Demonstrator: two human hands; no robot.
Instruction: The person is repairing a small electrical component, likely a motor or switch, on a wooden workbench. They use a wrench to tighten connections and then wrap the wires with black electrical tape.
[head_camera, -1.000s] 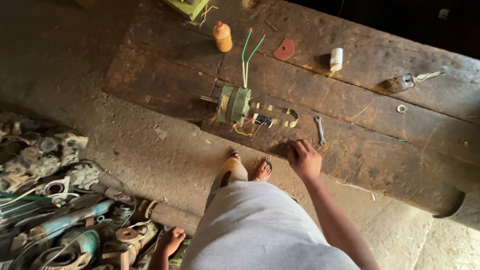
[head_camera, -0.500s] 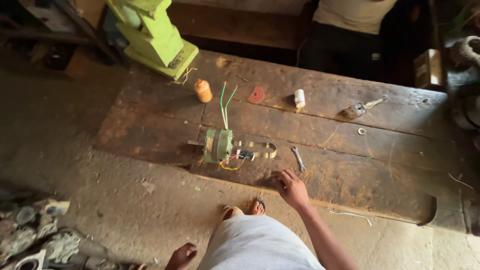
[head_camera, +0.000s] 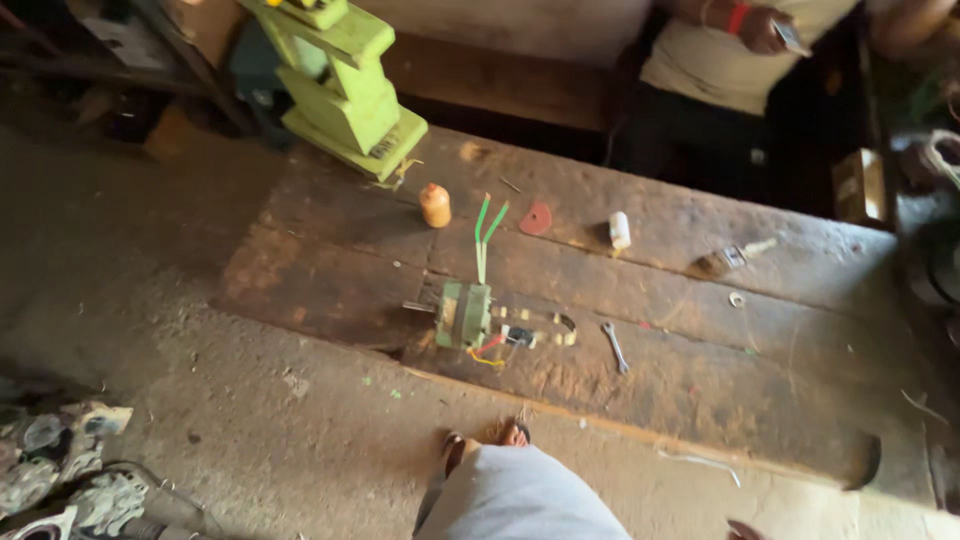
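Observation:
Neither hand touches anything on the wooden board (head_camera: 700, 390). My left hand is out of view. Only a dark sliver of what seems to be my right hand (head_camera: 745, 529) shows at the bottom edge, too little to tell its fingers. A green motor core (head_camera: 463, 315) with two green wires and red and yellow leads lies on the board's near side. Small loose parts (head_camera: 540, 335) and a small spanner (head_camera: 614, 346) lie to its right. My sandalled feet (head_camera: 480, 442) stand just in front of the board.
On the board's far side stand an orange bottle (head_camera: 435, 204), a red disc (head_camera: 536, 218), a white bottle (head_camera: 620, 230), a brush-like tool (head_camera: 730, 258) and a washer (head_camera: 737, 299). A green machine (head_camera: 345, 90) stands far left. Another person (head_camera: 720, 60) sits behind. Tool parts (head_camera: 60, 470) are piled on the floor at left.
My right hand, resting on the board's near edge before, has pulled back to the bottom edge of the view. The view has tilted up toward the green machine and the other person.

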